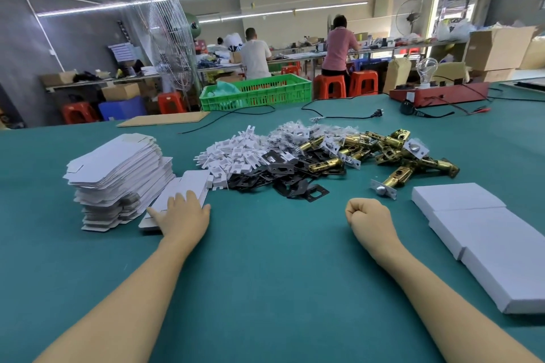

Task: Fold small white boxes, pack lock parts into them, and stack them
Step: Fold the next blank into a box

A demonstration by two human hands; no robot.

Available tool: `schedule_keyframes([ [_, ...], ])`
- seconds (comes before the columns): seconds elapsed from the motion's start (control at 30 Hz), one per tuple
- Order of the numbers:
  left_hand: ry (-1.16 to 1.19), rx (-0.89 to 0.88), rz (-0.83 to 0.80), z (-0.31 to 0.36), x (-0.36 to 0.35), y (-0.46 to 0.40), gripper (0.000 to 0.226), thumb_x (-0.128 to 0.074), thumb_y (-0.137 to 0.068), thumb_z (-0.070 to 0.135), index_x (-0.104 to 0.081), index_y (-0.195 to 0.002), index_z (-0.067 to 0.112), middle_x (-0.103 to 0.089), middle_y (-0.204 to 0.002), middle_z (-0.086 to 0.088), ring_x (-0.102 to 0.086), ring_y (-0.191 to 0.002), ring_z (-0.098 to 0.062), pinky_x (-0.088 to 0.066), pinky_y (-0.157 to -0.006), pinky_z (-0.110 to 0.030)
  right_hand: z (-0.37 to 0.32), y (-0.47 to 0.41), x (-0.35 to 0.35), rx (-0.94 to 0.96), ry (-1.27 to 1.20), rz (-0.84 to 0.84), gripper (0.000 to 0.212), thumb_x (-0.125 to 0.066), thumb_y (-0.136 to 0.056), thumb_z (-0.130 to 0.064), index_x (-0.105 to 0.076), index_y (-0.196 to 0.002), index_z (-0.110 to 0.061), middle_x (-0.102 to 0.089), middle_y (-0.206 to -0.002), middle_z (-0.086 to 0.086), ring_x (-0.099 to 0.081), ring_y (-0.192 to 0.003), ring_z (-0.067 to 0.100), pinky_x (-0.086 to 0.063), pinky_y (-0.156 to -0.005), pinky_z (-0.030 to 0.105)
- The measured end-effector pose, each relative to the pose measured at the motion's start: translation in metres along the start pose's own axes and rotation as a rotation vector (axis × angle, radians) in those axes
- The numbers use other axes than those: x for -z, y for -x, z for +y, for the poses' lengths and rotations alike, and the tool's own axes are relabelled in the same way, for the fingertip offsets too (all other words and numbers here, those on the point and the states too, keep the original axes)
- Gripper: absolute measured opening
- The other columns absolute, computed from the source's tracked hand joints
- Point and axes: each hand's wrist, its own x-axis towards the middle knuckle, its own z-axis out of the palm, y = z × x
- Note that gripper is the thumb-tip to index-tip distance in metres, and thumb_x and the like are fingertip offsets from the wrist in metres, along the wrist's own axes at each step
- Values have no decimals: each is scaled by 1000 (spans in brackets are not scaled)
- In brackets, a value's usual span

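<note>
Your left grip (184, 211) lies flat, fingers straight, pressing a flat white box blank (180, 194) just beside the tall stack of unfolded blanks (118, 174) on the green table (265, 259). Your right grip (367, 214) is clenched, holding nothing. Brass latches (395, 153), black plates (283, 174) and white plastic inserts (233, 153) sit piled ahead; finished boxes (483, 233) line up on the right. No readable labels.

Left hand (184, 212) lies flat on a box blank (182, 191) beside the blank stack (118, 174), left of frame. Right hand (367, 214) fisted on green surface (271, 259). Lock parts (324, 156) piled centre; folded boxes (483, 233) lower right.
</note>
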Motion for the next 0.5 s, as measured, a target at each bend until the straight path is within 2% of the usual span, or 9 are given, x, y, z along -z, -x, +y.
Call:
schedule_keyframes([
  [0.07, -27, -10, 22, -2, 0, 0, 34, -30, -103, 32, -50, -123, 14, -54, -128, -5, -49, -122, -24, -25, -111, -51, 0, 0, 1, -17, -20, -5, 28, -36, -62, 10, -41, -50, -14, -41, -50, 1, -32, -53, 18, -28, -56, 32],
  [0.13, -79, -50, 81, -1, 2, 1, 26, -31, -102, 20, -53, -113, 12, -61, -118, -5, -56, -109, -26, -32, -105, -41, 0, 0, 1, -34, -37, -9, 29, -35, -60, 9, -46, -48, -15, -46, -48, -1, -36, -50, 17, -31, -54, 30],
  [0.23, -92, -73, 49, 2, 9, 3, 19, -33, -101, 13, -52, -105, 11, -63, -111, -9, -56, -94, -28, -35, -80, -32, 0, 1, 1, -56, -54, -5, 30, -36, -60, 8, -52, -49, -15, -55, -50, -1, -43, -50, 17, -36, -53, 28],
  [0.33, -19, -43, 43, 5, 23, 6, 8, -38, -96, 3, -43, -96, 9, -60, -101, -13, -48, -80, -29, -33, -66, -32, 0, 1, 2, -78, -93, 0, 31, -36, -59, 7, -55, -48, -15, -56, -49, -3, -47, -53, 18, -40, -54, 30],
  [0.4, 108, -20, 176, 13, 37, 11, 8, -40, -94, -2, -40, -93, 6, -57, -89, -16, -45, -73, -30, -32, -60, -33, -1, 2, 3, -87, -99, -2, 32, -36, -60, 6, -55, -48, -17, -56, -48, -6, -51, -54, 18, -45, -56, 33],
  [0.5, 443, -107, 531, 37, 53, 24, 12, -39, -97, -4, -49, -93, -3, -53, -73, -25, -37, -60, -30, -22, -51, -33, -3, 3, 3, -81, -82, -10, 32, -37, -61, 6, -56, -50, -17, -58, -50, -7, -55, -58, 19, -53, -62, 40],
])
